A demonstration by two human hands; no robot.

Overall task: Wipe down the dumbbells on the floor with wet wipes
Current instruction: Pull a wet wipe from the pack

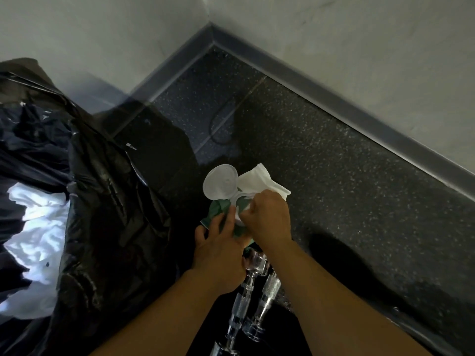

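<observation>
**Left hand (218,245) grips green pack (218,206), right hand (267,219) pinches wipe (259,181)**

Black bin bag (102,201) at left. Pack print unreadable; white wipe rises from its opening. Chrome dumbbells (270,286) lie on the floor (334,188) under my wrists.

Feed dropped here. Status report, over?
Left hand holds pack, right hand pinches wipe. Dumbbells on floor, under wrists. Trash bag left, not blocking.
</observation>
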